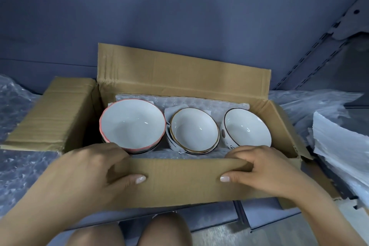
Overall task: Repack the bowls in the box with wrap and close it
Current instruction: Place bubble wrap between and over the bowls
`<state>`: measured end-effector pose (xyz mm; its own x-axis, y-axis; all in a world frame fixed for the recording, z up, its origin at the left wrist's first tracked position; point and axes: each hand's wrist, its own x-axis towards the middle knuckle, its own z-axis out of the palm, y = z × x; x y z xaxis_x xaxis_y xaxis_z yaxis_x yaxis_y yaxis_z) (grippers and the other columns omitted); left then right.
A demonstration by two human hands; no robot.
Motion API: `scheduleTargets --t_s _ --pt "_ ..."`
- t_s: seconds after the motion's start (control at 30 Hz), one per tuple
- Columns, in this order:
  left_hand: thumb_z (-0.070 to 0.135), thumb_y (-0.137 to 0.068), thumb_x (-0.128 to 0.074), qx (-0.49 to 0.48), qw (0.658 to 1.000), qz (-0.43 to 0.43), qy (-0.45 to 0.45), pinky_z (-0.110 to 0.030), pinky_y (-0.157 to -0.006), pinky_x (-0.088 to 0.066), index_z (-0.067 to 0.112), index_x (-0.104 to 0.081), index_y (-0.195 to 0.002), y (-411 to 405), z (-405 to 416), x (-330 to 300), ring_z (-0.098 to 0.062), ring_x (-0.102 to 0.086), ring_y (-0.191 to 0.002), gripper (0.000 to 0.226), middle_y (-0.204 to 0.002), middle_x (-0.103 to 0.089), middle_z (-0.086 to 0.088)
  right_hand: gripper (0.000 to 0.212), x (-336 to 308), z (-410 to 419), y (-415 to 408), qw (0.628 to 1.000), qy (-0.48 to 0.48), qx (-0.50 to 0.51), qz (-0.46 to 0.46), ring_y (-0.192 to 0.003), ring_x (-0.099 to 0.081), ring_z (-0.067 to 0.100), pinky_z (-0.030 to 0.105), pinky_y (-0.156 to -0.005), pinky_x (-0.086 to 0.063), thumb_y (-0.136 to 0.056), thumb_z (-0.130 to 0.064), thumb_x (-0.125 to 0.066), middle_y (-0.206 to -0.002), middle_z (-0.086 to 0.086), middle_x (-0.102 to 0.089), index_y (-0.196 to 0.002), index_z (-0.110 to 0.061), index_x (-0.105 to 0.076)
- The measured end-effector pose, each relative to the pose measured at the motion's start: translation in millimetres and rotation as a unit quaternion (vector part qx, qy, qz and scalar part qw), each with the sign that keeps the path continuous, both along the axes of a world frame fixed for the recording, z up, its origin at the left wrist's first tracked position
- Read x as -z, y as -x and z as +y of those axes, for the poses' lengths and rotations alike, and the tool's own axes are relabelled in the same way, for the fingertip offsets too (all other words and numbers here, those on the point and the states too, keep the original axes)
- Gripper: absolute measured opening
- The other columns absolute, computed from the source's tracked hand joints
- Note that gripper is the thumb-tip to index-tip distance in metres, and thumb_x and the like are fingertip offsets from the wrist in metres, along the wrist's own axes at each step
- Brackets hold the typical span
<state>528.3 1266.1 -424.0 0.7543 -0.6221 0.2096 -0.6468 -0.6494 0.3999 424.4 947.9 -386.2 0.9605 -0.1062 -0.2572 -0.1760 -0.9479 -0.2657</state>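
An open cardboard box (183, 78) sits in front of me with its far flap upright. Inside, on bubble wrap (199, 104), stand three stacks of white bowls: a pink-rimmed stack (132, 124) at left, a brown-rimmed stack (194, 130) in the middle, a dark-rimmed bowl (247, 128) at right. My left hand (95, 170) and my right hand (265, 168) both grip the near flap (183, 179), fingers curled over its top edge and thumbs pressed on its outer face.
The box's left flap (52, 114) lies folded outward and the right flap (285, 126) slants out. Loose bubble wrap (18, 126) lies at left. More wrap and white foam sheets (339, 146) are piled at right. My knees (129, 233) are below the box.
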Motion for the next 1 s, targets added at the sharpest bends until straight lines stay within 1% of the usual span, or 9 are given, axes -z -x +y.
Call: scheduleTargets --t_s 0.07,0.13,0.27,0.4,0.53,0.63,0.7,0.8,1.0 --pt "0.080 -0.073 -0.037 -0.015 1.000 -0.014 0.015 -0.025 -0.044 -0.045 0.032 -0.061 -0.071 2.0 1.2 3.0 -0.005 -0.057 -0.064 0.054 -0.068 -0.056 0.020 0.088 3.6 0.3 3.2 1.000 0.003 0.010 -0.026 -0.093 -0.055 -0.008 0.016 -0.077 -0.044 -0.045 -0.102 -0.023 -0.100 -0.035 -0.059 -0.094 -0.042 -0.064" --pt "0.079 -0.077 -0.033 -0.015 0.999 -0.042 0.026 -0.033 -0.050 -0.050 0.032 -0.064 -0.079 5.7 0.7 6.2 -0.014 -0.061 -0.068 0.057 -0.074 -0.061 0.015 0.085 6.2 1.6 7.4 0.998 0.016 0.011 -0.054 -0.092 -0.054 -0.009 0.017 -0.076 -0.044 -0.048 -0.102 -0.021 -0.098 -0.036 -0.058 -0.095 -0.043 -0.062" --pt "0.072 -0.082 -0.036 -0.014 0.996 -0.081 0.015 -0.033 -0.067 -0.049 0.026 -0.069 -0.097 11.8 -2.6 6.7 -0.022 -0.065 -0.079 0.059 -0.086 -0.068 0.008 0.084 9.0 4.4 12.5 0.995 0.036 0.004 -0.088 -0.091 -0.055 -0.007 0.017 -0.072 -0.042 -0.054 -0.099 -0.019 -0.091 -0.030 -0.057 -0.100 -0.041 -0.060" --pt "0.066 -0.081 -0.037 -0.060 0.992 -0.112 0.004 -0.031 -0.055 -0.047 0.022 -0.070 -0.081 20.5 -12.8 0.1 -0.026 -0.064 -0.067 0.054 -0.072 -0.065 0.004 0.084 10.2 7.0 15.1 0.992 0.046 0.001 -0.120 -0.097 -0.052 -0.005 0.007 -0.067 -0.031 -0.058 -0.096 -0.019 -0.094 -0.031 -0.055 -0.106 -0.040 -0.060" --pt "0.049 -0.080 -0.040 -0.098 0.983 -0.157 0.009 -0.018 -0.044 -0.028 0.015 -0.071 -0.073 31.7 -42.9 -21.3 -0.027 -0.065 -0.060 0.046 -0.066 -0.067 -0.002 0.083 14.7 8.5 17.8 0.994 0.007 0.001 -0.113 -0.106 -0.053 0.004 0.024 -0.088 -0.042 -0.064 -0.093 -0.026 -0.110 -0.022 -0.061 -0.115 -0.037 -0.060" --pt "0.046 -0.084 -0.041 -0.061 0.981 -0.177 0.059 -0.023 -0.048 -0.038 0.013 -0.071 -0.083 39.1 -72.4 -38.4 -0.028 -0.065 -0.067 0.045 -0.074 -0.068 -0.004 0.079 1.7 2.1 31.9 0.990 -0.036 -0.010 -0.134 -0.113 -0.050 0.003 0.028 -0.098 -0.042 -0.070 -0.088 -0.031 -0.118 -0.021 -0.058 -0.121 -0.034 -0.059" --pt "0.046 -0.087 -0.041 -0.036 0.979 -0.179 0.091 -0.033 -0.061 -0.048 0.013 -0.070 -0.091 41.6 -95.6 -47.6 -0.029 -0.065 -0.075 0.044 -0.083 -0.069 -0.003 0.063 -15.1 -6.3 45.8 0.987 -0.013 -0.006 -0.163 -0.118 -0.047 0.001 0.027 -0.099 -0.041 -0.079 -0.076 -0.041 -0.123 -0.021 -0.056 -0.125 -0.035 -0.056" --pt "0.045 -0.088 -0.041 0.005 0.971 -0.206 0.117 -0.035 -0.068 -0.047 0.014 -0.069 -0.092 45.8 -140.0 -66.2 -0.028 -0.063 -0.078 0.042 -0.089 -0.069 -0.001 0.050 -34.8 -29.2 67.6 0.977 0.020 0.035 -0.211 -0.122 -0.044 0.004 0.027 -0.099 -0.040 -0.089 -0.054 -0.052 -0.132 -0.017 -0.052 -0.134 -0.032 -0.048" --pt "0.046 -0.086 -0.039 0.098 0.959 -0.246 0.102 -0.033 -0.070 -0.048 0.018 -0.069 -0.096 44.2 -228.9 -78.3 -0.024 -0.064 -0.081 0.042 -0.094 -0.069 0.002 0.050 -47.2 -87.9 100.0 0.951 0.056 0.162 -0.258 -0.129 -0.041 0.010 0.026 -0.100 -0.038 -0.093 -0.043 -0.052 -0.140 -0.011 -0.047 -0.139 -0.027 -0.042"
